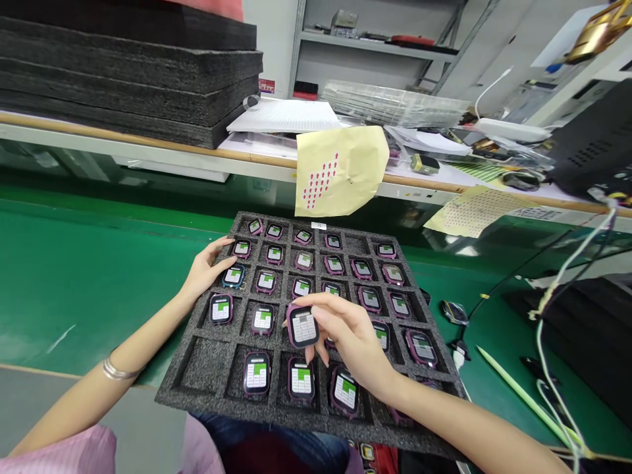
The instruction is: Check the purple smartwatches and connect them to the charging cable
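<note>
Pink sleeves (64, 454) are seen closest to the lens, below the black foam tray (207, 368). Lit smartwatch bodies (257, 374) are seated in most of the tray's pockets; the near-left pocket is vacant. Behind the tray, a yellow sheet with red stickers (340, 170) is hung from the bench edge; stacked foam slabs (128, 72) are noted to the far left. Right of the tray, cables (567, 309) and a green stylus (518, 392) are recorded. The right hand (353, 342) is closed on one purple-cased watch (302, 326), raised above the tray's middle. The left hand (205, 270) is laid on the tray's left rim, fingers loosely spread, gripping nothing.
</note>
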Demonstrator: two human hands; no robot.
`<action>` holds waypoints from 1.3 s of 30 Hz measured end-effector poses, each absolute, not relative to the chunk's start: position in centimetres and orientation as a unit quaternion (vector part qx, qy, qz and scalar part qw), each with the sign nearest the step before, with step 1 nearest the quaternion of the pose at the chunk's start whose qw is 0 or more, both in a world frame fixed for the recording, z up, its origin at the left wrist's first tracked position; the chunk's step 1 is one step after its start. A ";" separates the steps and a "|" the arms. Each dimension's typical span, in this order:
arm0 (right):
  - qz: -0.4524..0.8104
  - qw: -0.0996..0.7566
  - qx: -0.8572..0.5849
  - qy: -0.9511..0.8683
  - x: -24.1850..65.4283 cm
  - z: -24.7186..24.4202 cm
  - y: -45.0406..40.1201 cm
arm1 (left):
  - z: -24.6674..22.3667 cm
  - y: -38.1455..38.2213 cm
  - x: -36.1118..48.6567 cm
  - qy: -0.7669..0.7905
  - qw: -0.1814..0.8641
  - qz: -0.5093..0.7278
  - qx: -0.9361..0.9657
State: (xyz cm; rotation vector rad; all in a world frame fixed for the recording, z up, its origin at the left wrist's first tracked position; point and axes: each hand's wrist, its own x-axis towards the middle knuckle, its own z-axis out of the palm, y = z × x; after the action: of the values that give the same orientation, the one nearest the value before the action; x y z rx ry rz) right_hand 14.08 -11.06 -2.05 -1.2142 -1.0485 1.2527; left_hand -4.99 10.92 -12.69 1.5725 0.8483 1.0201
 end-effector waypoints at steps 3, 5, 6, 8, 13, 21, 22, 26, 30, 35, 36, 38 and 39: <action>0.526 0.529 -0.498 -0.442 14.2 -1.9 -11.2 | -12.8 11.0 -5.0 0.345 0.521 0.431 0.652; 0.524 0.527 -0.504 -0.440 14.2 -1.9 -11.2 | -12.8 11.0 -5.1 0.340 0.526 0.432 0.649; 0.523 0.525 -0.509 -0.438 14.1 -1.9 -11.2 | -12.8 10.9 -5.1 0.341 0.529 0.430 0.647; 0.518 0.523 -0.521 -0.433 14.0 -2.0 -11.3 | -12.7 10.8 -5.1 0.343 0.532 0.428 0.645; 0.504 0.526 -0.534 -0.430 13.9 -2.2 -11.3 | -12.7 10.8 -5.1 0.350 0.533 0.429 0.639; 0.507 0.536 -0.514 -0.438 14.0 -1.6 -11.5 | -12.4 10.7 -5.0 0.353 0.544 0.431 0.627; 0.511 0.538 -0.509 -0.436 14.0 -1.6 -11.6 | -12.4 10.6 -5.0 0.355 0.546 0.431 0.625; 0.526 0.540 -0.496 -0.430 13.9 -1.8 -11.5 | -12.4 10.6 -5.0 0.357 0.547 0.430 0.623; 0.519 0.537 -0.514 -0.421 13.7 -1.6 -11.6 | -12.6 10.7 -5.0 0.355 0.543 0.430 0.628; 0.585 0.547 -0.414 -0.434 13.1 1.5 -13.6 | -12.7 10.7 -5.0 0.357 0.551 0.428 0.621; 0.597 0.550 -0.379 -0.444 12.9 2.1 -14.2 | -12.7 10.6 -4.9 0.358 0.552 0.429 0.618; 0.588 0.567 -0.337 -0.468 12.3 3.0 -15.6 | -12.8 10.6 -4.9 0.360 0.557 0.432 0.611; 0.570 0.576 -0.337 -0.480 12.1 3.2 -16.2 | -12.9 10.6 -4.9 0.361 0.559 0.434 0.608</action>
State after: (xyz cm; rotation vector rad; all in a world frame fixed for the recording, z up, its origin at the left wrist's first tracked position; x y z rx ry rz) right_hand 12.06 -16.22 3.22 -0.7889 -1.1235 1.3346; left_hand -4.94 10.63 -12.86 1.4336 0.8511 1.0223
